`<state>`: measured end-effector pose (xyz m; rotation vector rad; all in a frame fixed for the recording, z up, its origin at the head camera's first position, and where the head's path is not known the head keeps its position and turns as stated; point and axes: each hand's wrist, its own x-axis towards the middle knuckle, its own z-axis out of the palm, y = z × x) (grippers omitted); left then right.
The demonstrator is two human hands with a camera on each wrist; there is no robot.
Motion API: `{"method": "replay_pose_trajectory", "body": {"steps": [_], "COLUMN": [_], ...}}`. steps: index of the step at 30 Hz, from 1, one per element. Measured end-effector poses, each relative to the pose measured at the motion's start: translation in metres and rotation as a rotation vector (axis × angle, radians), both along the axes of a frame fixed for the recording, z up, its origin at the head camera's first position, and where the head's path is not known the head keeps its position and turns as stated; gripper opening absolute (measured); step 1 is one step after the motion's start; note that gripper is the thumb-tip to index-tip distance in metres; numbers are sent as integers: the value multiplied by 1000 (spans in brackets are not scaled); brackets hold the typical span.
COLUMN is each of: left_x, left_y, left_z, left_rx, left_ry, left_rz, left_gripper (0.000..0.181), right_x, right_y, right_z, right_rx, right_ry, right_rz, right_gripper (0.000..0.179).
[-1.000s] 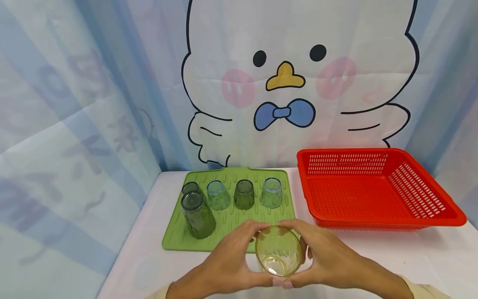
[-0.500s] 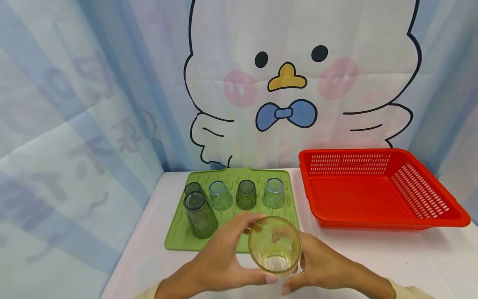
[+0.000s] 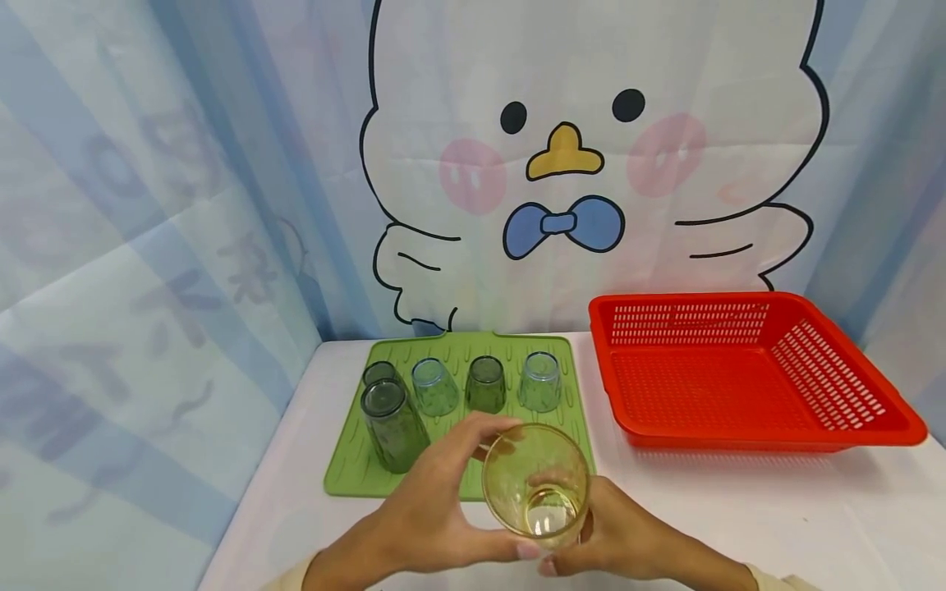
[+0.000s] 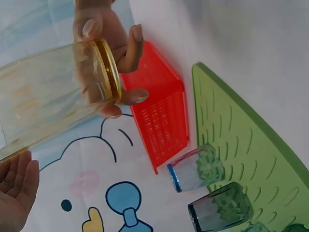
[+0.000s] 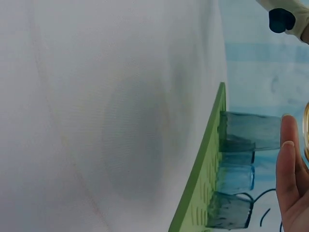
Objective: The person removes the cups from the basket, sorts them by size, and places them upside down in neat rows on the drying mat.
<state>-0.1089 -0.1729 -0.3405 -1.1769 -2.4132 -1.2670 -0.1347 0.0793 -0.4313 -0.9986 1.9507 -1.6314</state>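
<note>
A tall, clear yellow drinking glass [image 3: 535, 484] is in both hands, over the front of the green mat, its wide mouth facing up toward the head camera. My left hand [image 3: 436, 509] grips it near the mouth, thumb on the near side and fingers on the far side. Lower down, my right hand [image 3: 628, 533] holds it around the base. From the left wrist, the glass [image 4: 43, 92] lies across the picture, with right-hand fingers spread about its thick yellow base. The right wrist view catches only a few fingers [image 5: 288, 169] beside a sliver of yellow glass.
On the green drying mat [image 3: 355, 472] several glasses stand upside down: a tall dark one [image 3: 395, 427] at the left front and short ones, including a clear one [image 3: 540, 384], behind. A red perforated basket [image 3: 739, 442] stands to the right. Printed curtains enclose the back and left.
The glass has shifted slightly left, with its mouth now larger in the head view. My right hand has slid from near the rim down to the base; the left keeps hold near the mouth.
</note>
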Motion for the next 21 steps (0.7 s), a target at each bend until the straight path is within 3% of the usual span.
{"method": "replay_pose_trajectory", "body": {"steps": [8, 11, 15, 21], "left_x": [2, 2, 0, -1], "left_y": [-3, -4, -7, -12], "left_z": [-1, -3, -9, -16], "left_rx": [6, 13, 15, 29], "left_ry": [-194, -209, -165, -179], "left_rz": [32, 15, -19, -10], "left_gripper": [89, 91, 93, 93], "right_x": [1, 0, -2, -5], "right_y": [8, 12, 19, 31], "right_z": [-2, -1, 1, 6], "right_rx": [6, 2, 3, 11], "right_ry": [-112, -92, -22, 9], "right_rz": [-20, -28, -68, -124], "right_gripper": [61, 61, 61, 59]}}
